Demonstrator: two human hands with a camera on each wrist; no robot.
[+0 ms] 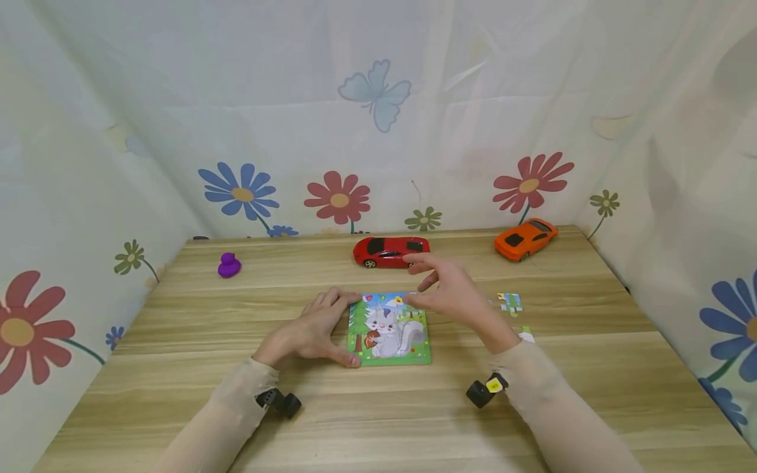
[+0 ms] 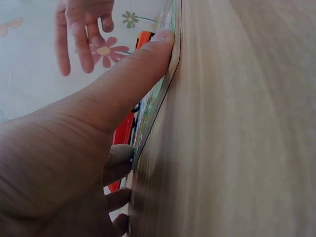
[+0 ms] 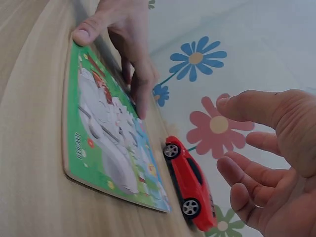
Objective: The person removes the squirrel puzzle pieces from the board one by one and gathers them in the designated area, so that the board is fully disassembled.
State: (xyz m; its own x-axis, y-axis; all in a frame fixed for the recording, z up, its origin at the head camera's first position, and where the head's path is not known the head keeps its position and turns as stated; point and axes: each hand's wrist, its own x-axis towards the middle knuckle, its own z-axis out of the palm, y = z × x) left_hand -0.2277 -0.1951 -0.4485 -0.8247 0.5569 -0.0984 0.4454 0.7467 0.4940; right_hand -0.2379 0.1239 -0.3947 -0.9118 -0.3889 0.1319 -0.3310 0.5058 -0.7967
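As a purple toy duck (image 1: 228,267) sits at the far left of a wood-grained table (image 1: 378,420), a person's left hand (image 1: 312,332) grips a squirrel puzzle (image 1: 387,340) by its left side, the thumb on the near left corner and a finger at the far left corner. The puzzle lies flat at the middle of the table, its picture showing a grey squirrel among green trees and grass. Beyond it, and apart from it, a red toy car (image 1: 387,253) stands side-on close to the table's far edge. The right hand (image 1: 454,294) hangs in the air near the puzzle's far right corner, thumb and fingers apart and loosely bent, holding nothing. Just right of that hand, loose puzzle pieces (image 1: 512,303) lie on the table, partly hidden by the wrist. At the far right, an orange toy car (image 1: 525,240) stands at an angle near the far edge. Behind it all, a pale curtain (image 1: 266,79) carries printed flowers (image 1: 339,199) and a butterfly (image 1: 376,96).
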